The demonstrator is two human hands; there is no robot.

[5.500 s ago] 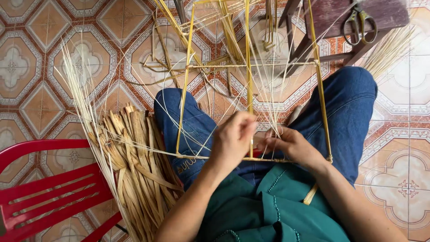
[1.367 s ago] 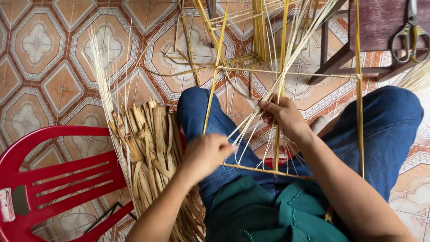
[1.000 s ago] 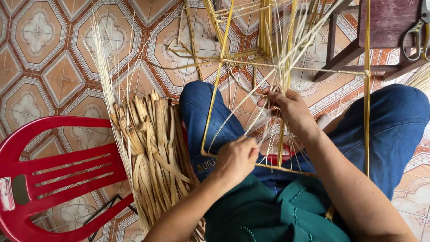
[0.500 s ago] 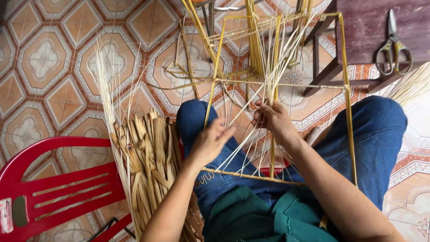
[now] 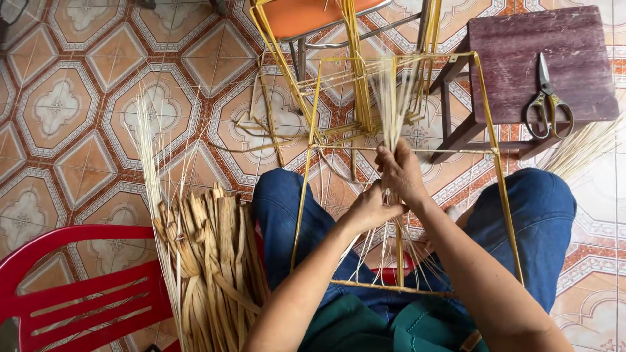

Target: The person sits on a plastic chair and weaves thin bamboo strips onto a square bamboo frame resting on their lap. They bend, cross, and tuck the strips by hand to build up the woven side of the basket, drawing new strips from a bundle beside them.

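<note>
A yellow wire frame [image 5: 499, 176] shaped like a box rests across my lap, between my knees in blue trousers. Thin pale straw strands [image 5: 391, 98] are gathered into a bunch inside it. My right hand [image 5: 401, 171] grips that bunch from above, the strand tips fanning upward. Just below it, my left hand [image 5: 370, 207] pinches the same strands where they spread down toward the frame's near bar [image 5: 372, 285].
A bundle of flat dried leaf strips [image 5: 212, 261] leans on a red plastic chair [image 5: 72, 300] at the left. Scissors [image 5: 546, 98] lie on a dark wooden stool [image 5: 541, 58] at the upper right. An orange-seated chair [image 5: 313, 16] stands beyond the frame on the patterned tile floor.
Both hands rose from the frame's near bar and came together at its middle, gathering the loose strands into one upright bunch. The camera view shifted right and up.
</note>
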